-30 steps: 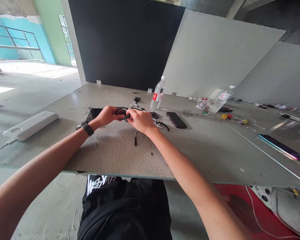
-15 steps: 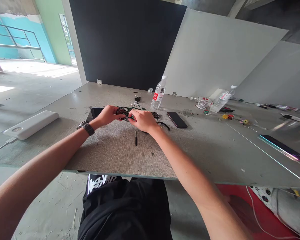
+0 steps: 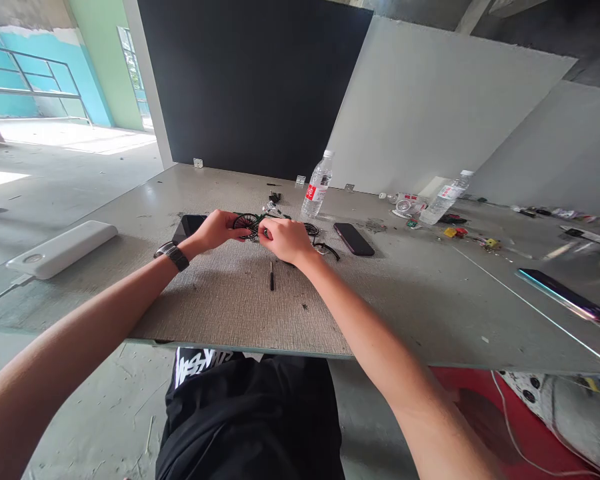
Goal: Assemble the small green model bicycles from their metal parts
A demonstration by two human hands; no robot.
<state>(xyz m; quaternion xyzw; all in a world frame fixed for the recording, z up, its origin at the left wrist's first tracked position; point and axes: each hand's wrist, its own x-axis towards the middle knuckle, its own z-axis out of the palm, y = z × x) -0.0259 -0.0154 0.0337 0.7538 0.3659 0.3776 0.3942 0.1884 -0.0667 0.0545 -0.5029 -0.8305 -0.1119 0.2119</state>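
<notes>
A small model bicycle with black spoked wheels [image 3: 247, 225] lies between my hands over the table. My left hand [image 3: 219, 229] is closed on the rim of its left wheel. With fingers pinched near the hub of that same wheel, my right hand [image 3: 286, 239] works on the bicycle and hides much of its frame. A second black wheel [image 3: 311, 229] shows just beyond my right hand. Below the hands lies a small black screwdriver [image 3: 272, 276]. A curved black part [image 3: 329, 250] rests right of my right hand.
A dark phone [image 3: 354, 239] and an upright water bottle [image 3: 319, 187] stand to the right. Behind my left wrist lies another dark phone [image 3: 187, 227]. A white power bank [image 3: 64, 249] sits at left. Farther right are another bottle [image 3: 447, 198], loose parts and a shiny phone [image 3: 567, 293].
My right hand's fingers have shifted slightly at the wheel. My left hand keeps its place on the rim.
</notes>
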